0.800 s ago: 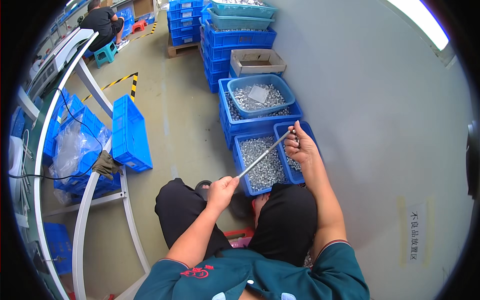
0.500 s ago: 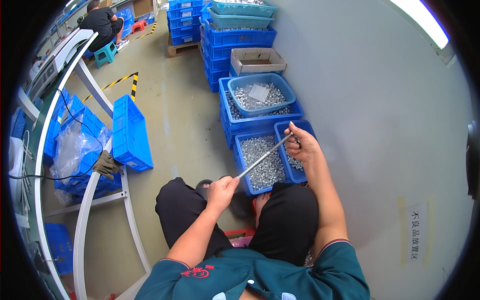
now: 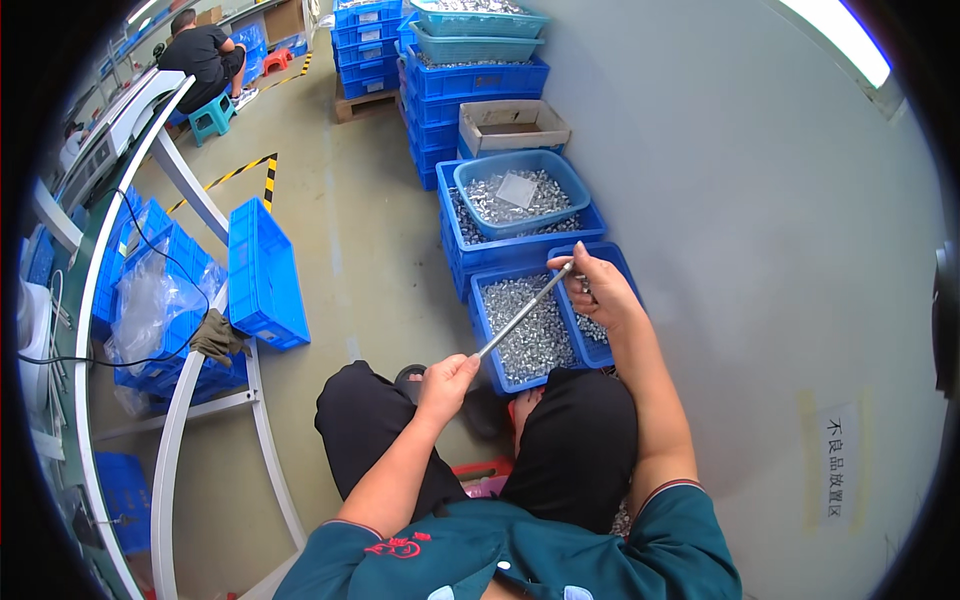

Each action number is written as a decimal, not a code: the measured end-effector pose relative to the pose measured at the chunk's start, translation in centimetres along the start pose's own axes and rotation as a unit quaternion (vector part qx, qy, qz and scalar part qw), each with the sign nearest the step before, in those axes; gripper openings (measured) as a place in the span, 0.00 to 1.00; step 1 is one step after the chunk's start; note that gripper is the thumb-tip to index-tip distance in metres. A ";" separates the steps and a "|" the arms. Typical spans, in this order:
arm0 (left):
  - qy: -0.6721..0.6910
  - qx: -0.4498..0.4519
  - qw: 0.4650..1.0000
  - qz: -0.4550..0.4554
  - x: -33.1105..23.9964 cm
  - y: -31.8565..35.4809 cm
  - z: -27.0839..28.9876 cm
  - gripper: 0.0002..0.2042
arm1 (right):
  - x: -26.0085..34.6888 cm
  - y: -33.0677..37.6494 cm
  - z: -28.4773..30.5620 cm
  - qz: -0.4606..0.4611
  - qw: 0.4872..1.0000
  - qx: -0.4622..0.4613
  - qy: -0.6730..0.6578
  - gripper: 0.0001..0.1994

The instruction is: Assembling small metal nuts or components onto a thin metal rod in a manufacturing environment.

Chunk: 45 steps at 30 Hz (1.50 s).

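A slim grey metal rod slants up and to the right between my two hands, above a blue bin full of small shiny metal parts. My left hand is closed round its lower end, near my knees. At the upper end, the thumb and index finger of my right hand meet the tip, the other fingers curled. Shiny bits show by those curled fingers; whether they lie in the hand or in the bin behind, I cannot tell. That second blue bin, narrower in view, also holds small metal parts.
Beyond the bins, a light-blue basket of metal parts sits on a blue crate. A worn white box and tall crate stacks follow along the grey wall. On the left are a white-framed bench, an upended blue crate and a seated person.
At the rod's upper end, my right hand has shifted slightly left, and its index finger now reaches out past the tip. My left hand keeps its grip. The whole view has tilted slightly.
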<state>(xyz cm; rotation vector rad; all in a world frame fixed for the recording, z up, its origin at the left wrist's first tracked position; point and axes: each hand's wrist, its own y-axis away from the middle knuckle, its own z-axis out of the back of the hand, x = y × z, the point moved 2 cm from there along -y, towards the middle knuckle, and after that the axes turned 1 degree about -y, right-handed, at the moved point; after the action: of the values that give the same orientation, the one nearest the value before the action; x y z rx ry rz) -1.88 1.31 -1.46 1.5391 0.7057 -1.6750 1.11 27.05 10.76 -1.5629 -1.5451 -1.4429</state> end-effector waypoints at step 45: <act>-0.054 -0.019 0.998 0.008 -0.8 0.4 0.2 0.20 | -1.9 -1.8 2.2 0.003 0.962 0.052 -0.269 0.03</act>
<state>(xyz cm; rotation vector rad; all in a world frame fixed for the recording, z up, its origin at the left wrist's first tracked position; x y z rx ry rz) -1.66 0.99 -0.61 1.4126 0.6644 -1.7092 0.56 28.68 7.82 -1.9965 -1.8690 -0.9495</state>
